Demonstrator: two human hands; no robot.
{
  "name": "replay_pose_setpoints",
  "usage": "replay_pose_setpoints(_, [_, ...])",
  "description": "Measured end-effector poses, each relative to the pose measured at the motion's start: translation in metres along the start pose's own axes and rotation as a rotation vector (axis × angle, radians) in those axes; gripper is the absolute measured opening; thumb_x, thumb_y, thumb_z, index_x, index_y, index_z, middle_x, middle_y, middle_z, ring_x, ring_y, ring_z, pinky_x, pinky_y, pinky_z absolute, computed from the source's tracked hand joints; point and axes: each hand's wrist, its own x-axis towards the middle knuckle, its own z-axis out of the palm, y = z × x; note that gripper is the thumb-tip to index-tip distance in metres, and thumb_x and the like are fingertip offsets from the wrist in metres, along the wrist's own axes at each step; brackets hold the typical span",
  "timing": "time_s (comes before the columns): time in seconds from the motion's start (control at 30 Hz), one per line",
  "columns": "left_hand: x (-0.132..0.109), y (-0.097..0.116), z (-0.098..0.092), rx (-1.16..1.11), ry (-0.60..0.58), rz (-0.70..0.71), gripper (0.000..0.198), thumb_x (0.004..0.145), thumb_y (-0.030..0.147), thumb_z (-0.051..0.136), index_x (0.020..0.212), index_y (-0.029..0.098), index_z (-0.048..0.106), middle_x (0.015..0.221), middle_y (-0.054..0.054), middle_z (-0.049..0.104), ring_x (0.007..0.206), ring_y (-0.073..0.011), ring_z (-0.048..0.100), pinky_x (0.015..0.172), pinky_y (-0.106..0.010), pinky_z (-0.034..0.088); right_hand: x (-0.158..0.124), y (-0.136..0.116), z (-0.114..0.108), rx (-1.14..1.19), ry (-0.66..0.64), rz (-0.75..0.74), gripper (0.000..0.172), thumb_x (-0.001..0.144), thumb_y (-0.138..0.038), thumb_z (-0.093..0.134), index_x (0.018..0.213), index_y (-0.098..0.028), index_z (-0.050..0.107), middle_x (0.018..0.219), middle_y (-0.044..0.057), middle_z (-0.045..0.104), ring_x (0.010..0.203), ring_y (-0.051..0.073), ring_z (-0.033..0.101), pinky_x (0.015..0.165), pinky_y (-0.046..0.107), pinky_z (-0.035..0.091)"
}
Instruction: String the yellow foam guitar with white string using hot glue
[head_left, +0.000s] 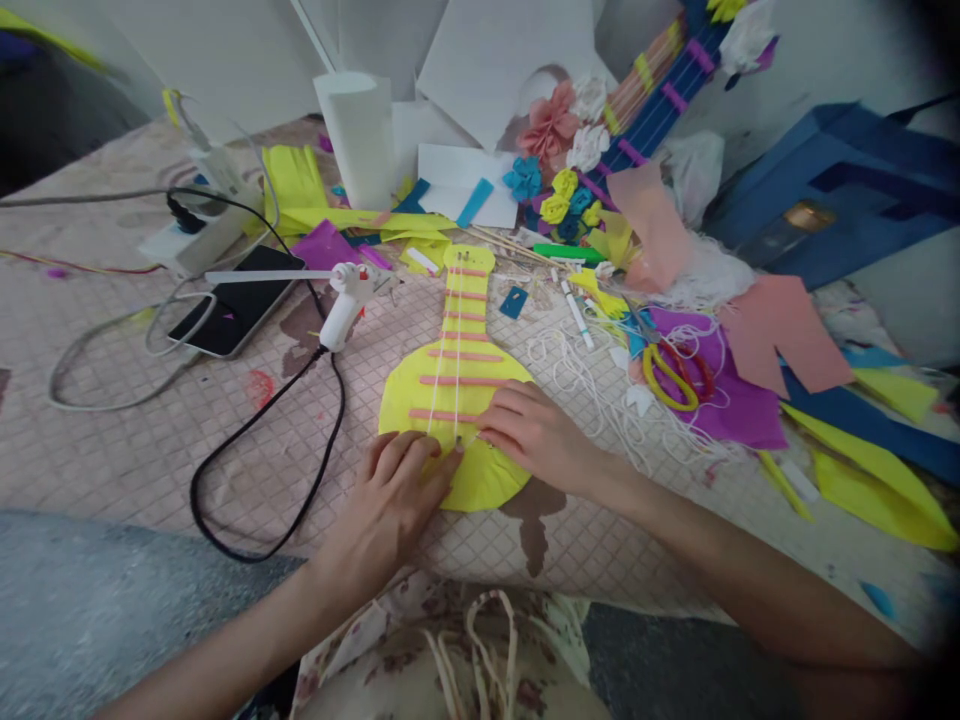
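A yellow paper ukulele (405,375) lies flat on the table, its neck pointing away from me. Pink strips cross its neck and body, and two white strings (458,350) run down its length. My left hand (401,485) rests on the lower left of the body, fingers spread and thumb beside a small dark peg at the strings' lower end. On the lower right, my right hand (536,435) is closed in a pinch near that peg, with a short white bit of string showing at its fingertips.
A white hot glue gun (349,305) stands left of the ukulele, its black cord looping towards me. Beyond it are a phone (238,300) and a power strip (195,240). Scissors (671,378), loose white string and paper scraps cover the right. Behind stands a blue flowered paper guitar (660,115).
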Motion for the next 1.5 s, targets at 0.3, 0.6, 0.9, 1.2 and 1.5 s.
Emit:
replay_pose_setpoints(0.3, [0.001, 0.001, 0.001, -0.024, 0.045, 0.023, 0.038, 0.089, 0.011, 0.048, 0.127, 0.017, 0.053, 0.112, -0.013, 0.055, 0.111, -0.0304, 0.044, 0.094, -0.052, 0.040, 0.025, 0.020, 0.000, 0.070, -0.004, -0.030, 0.016, 0.093, -0.019, 0.050, 0.080, -0.017, 0.060, 0.084, 0.005, 0.060, 0.087, 0.019, 0.052, 0.081, 0.034, 0.044])
replay_pose_setpoints(0.6, [-0.007, -0.006, 0.000, -0.216, 0.122, 0.040, 0.031, 0.089, 0.012, 0.054, 0.120, 0.017, 0.055, 0.116, -0.011, 0.059, 0.113, -0.0263, 0.047, 0.098, -0.049, 0.039, 0.038, 0.033, 0.003, 0.125, -0.079, -0.075, 0.009, 0.091, -0.018, 0.053, 0.087, -0.019, 0.061, 0.092, 0.004, 0.063, 0.101, 0.019, 0.057, 0.086, 0.035, 0.044])
replay_pose_setpoints(0.9, [0.005, -0.019, -0.013, -0.421, 0.225, -0.068, 0.013, 0.084, 0.007, 0.060, 0.090, 0.018, 0.055, 0.107, -0.007, 0.063, 0.104, -0.0215, 0.053, 0.088, -0.038, 0.044, 0.053, 0.045, -0.003, 0.132, -0.174, -0.193, 0.022, 0.092, -0.016, 0.051, 0.110, -0.022, 0.062, 0.108, 0.006, 0.065, 0.119, 0.019, 0.054, 0.089, 0.034, 0.046])
replay_pose_setpoints(1.2, [0.048, -0.044, -0.023, -0.470, 0.091, 0.064, 0.025, 0.091, 0.009, 0.049, 0.112, 0.018, 0.059, 0.112, -0.007, 0.067, 0.108, -0.0189, 0.057, 0.095, -0.037, 0.046, 0.072, 0.060, -0.013, 0.164, -0.288, -0.212, 0.010, 0.091, -0.017, 0.053, 0.086, -0.018, 0.061, 0.098, 0.006, 0.065, 0.116, 0.019, 0.055, 0.085, 0.030, 0.048])
replay_pose_setpoints(1.5, [0.071, -0.060, -0.025, -0.526, -0.054, 0.217, 0.038, 0.088, 0.003, 0.042, 0.118, 0.020, 0.058, 0.127, -0.008, 0.062, 0.121, -0.0194, 0.052, 0.099, -0.039, 0.045, 0.090, 0.083, -0.020, 0.198, -0.322, -0.236, 0.011, 0.091, -0.016, 0.051, 0.085, -0.017, 0.060, 0.089, 0.004, 0.062, 0.085, 0.015, 0.059, 0.075, 0.028, 0.047])
